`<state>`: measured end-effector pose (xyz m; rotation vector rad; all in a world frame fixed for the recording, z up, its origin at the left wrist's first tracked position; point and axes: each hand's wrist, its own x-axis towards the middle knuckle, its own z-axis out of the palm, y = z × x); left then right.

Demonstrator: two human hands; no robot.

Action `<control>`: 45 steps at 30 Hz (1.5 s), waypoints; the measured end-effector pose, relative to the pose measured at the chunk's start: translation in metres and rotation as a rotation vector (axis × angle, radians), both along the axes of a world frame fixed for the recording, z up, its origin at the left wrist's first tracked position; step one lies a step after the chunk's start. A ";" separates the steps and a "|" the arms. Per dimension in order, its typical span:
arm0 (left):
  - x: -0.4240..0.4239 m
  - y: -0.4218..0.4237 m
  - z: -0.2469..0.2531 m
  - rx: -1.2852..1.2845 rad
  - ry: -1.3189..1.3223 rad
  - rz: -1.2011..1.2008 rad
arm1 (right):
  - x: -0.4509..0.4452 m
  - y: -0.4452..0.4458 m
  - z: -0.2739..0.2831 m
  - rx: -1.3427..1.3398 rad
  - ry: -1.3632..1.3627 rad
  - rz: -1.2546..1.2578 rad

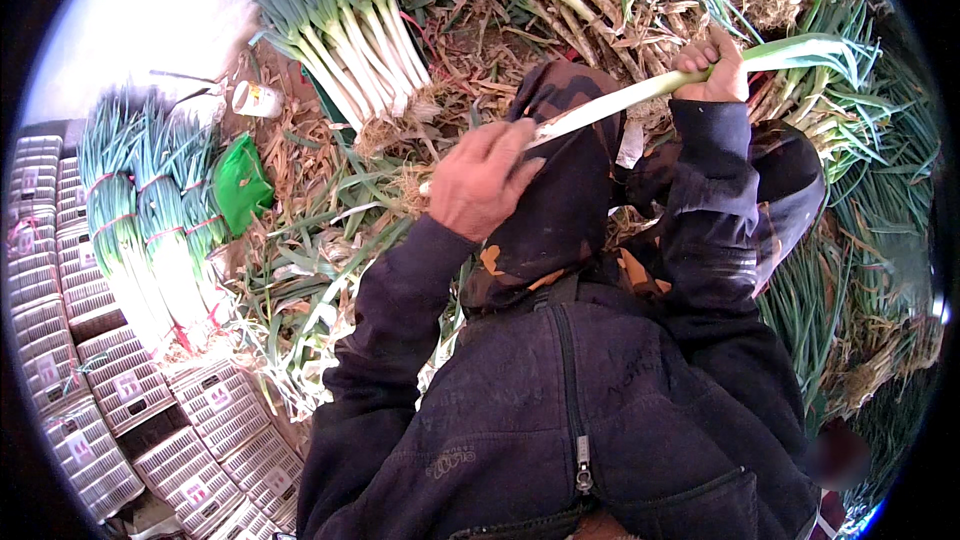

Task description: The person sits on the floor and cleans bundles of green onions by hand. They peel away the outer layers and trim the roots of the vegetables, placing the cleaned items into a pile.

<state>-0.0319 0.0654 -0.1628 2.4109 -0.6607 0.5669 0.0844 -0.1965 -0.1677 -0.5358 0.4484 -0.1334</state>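
A long-stalked green onion (600, 111) slants across my raised knee, its white shank toward the left and its leafy end to the upper right. My right hand (711, 69) is closed around it where white turns to green. Over the lower shank lies my left hand (480, 181), its fingers and thumb around the stalk and hiding part of it. Just left of that hand, a root tuft (409, 189) shows in line with the stalk. Beyond my left hand rests a pile of trimmed green onions (360, 52) with white shanks and roots.
Bundles of banded green onions (146, 232) lie at the left beside stacked plastic crates (199, 480). A green bag (243, 184) and a white tub (257, 100) are near them. Dry leaf scraps (315, 240) cover the ground. Untrimmed onions (806, 322) are heaped at the right.
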 end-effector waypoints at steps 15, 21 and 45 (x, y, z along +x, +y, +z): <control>-0.007 0.001 -0.006 -0.167 0.217 0.042 | -0.018 0.000 0.000 0.125 -0.177 0.089; -0.003 -0.011 -0.007 -0.267 0.212 -0.054 | -0.027 0.013 0.001 0.124 -0.199 0.104; -0.002 -0.013 -0.007 -0.363 0.405 -0.115 | -0.034 0.028 -0.008 0.164 -0.232 0.080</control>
